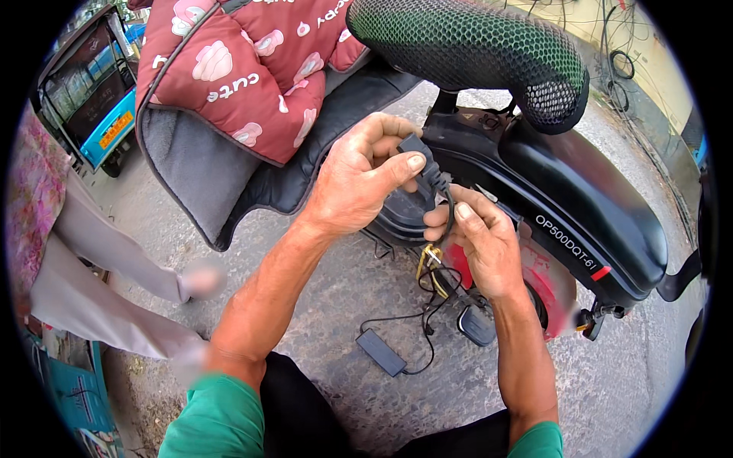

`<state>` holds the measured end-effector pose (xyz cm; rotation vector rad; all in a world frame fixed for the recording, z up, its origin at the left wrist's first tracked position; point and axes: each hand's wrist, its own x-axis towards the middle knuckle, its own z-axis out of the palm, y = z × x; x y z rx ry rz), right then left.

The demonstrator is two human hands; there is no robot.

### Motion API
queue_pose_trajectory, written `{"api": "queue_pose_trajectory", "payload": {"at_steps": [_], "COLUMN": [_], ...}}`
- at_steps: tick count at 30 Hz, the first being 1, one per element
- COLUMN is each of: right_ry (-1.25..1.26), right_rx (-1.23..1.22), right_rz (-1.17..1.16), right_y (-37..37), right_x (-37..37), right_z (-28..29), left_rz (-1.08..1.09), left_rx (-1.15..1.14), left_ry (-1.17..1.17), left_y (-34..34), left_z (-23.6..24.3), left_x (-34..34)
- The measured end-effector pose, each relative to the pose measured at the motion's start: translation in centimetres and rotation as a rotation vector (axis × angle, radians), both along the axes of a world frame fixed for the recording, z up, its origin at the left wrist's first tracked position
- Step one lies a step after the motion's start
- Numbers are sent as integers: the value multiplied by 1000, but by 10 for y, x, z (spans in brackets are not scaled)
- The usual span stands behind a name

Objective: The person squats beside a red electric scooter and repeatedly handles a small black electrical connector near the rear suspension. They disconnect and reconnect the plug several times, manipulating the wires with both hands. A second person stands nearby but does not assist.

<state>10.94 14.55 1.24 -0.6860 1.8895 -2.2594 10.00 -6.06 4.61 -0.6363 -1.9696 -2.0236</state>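
Observation:
My left hand (363,175) grips a dark plastic plug (414,153), thumb pressed across it and fingers curled behind. Just below, my right hand (477,233) pinches the black cable (449,202) that runs from this plug, fingertips bent round it. Both hands are in front of a black scooter body (550,191) with a red lower part (557,298). On the ground beneath lie a dark rectangular adapter (382,353) with thin cords, a yellow-and-black tangle of cable (430,271) and a rounded black device (475,327).
A green-and-black mesh-covered seat (466,42) and a red padded apron (229,76) with grey lining lie above my hands. A person in pale trousers (107,298) stands at the left. A small vehicle (88,114) is behind them; loose wires (622,69) hang on a wall at the upper right.

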Motion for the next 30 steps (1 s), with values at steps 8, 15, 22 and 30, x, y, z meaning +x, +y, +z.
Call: {"api": "queue_pose_trajectory", "payload": {"at_steps": [8,15,22,30], "right_ry": [67,119,157,-114], "right_rx": [13,77,136,117], "right_rz": [100,236,273,203], "right_y": [-18,-18,-19,-23], "right_x": [-21,-19,-29,-35], "right_z": [-24,-36,-41,-51], "left_rz": [294,254,265,247], "left_rx": [-285,-397,-434,122], "left_ry": [177,319,357,-36], "left_y": [13,9,22,18], "left_z": [-3,-31,-43,-58], "left_x": [41,62,47,34]}}
